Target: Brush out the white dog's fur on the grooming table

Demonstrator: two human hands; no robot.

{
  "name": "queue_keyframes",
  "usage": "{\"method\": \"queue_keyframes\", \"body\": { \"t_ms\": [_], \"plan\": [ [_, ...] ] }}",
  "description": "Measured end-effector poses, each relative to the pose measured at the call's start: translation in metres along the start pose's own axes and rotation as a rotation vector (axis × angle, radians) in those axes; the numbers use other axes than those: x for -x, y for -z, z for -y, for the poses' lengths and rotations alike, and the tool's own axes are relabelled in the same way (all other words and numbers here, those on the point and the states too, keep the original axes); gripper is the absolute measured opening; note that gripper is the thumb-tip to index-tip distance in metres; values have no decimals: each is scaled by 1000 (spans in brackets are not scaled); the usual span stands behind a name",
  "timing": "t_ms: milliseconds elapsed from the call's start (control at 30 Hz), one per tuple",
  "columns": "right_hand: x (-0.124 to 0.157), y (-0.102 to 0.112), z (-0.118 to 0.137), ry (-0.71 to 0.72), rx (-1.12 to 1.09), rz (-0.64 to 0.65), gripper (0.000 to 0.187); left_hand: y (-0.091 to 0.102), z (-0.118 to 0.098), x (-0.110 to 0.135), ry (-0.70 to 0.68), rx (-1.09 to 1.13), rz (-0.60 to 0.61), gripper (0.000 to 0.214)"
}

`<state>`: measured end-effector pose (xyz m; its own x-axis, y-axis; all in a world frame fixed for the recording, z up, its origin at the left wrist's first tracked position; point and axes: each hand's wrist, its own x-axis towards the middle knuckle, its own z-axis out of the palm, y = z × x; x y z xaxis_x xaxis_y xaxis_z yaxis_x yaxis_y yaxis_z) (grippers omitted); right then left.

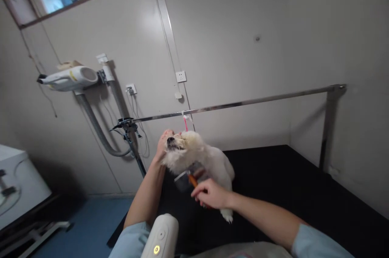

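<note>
A white, fluffy dog (pixel 218 164) sits on the black table top (pixel 273 193), its muzzle raised and turned to the left. My left hand (pixel 165 141) is closed at the far side of its head, partly hidden behind the fur. In my right hand (pixel 212 194) is a slicker brush (pixel 192 180) with an orange handle, gripped between thumb and fingers. The brush head is smeared by motion, close below the dog's chin and chest; whether it touches the fur I cannot tell. A pink loop (pixel 185 123) hangs from the bar down behind the dog's head.
Over the table runs a metal bar (pixel 231 105). On the left wall hangs a white dryer (pixel 71 78) with a grey hose (pixel 97 128). Close to me, a white device (pixel 162 233) with a lit yellow button rises between my arms. A white cabinet (pixel 21 185) stands far left.
</note>
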<state>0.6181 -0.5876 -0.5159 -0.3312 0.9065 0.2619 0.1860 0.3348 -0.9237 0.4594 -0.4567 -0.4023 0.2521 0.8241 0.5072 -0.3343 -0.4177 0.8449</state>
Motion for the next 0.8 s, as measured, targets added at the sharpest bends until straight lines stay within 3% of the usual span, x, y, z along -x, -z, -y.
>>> {"method": "queue_keyframes", "body": {
  "t_ms": [67,167,233,400,500,567,633,700,800],
  "plan": [
    [5,-8,-7,-17,-7,84,29,4,-2,12,-46,111,22,42],
    [6,-11,-2,229,24,31,30,8,-4,33,-77,242,90,35],
    [6,-14,1,337,88,-17,29,13,-3,46,-85,274,63,34],
    [23,-29,-5,280,151,117,35,31,3,71,-4,296,18,38],
    [27,-29,-7,390,164,34,31,39,7,79,25,256,39,45],
    [27,-27,-14,309,122,-56,28,42,12,83,58,164,107,47],
    [28,-28,-24,109,55,-57,29,44,19,87,63,74,117,48],
    [28,-28,-31,-13,26,-24,29,45,27,88,61,54,8,50],
    [18,-20,-35,33,55,-104,26,46,37,81,81,112,-190,51]
  ]
}}
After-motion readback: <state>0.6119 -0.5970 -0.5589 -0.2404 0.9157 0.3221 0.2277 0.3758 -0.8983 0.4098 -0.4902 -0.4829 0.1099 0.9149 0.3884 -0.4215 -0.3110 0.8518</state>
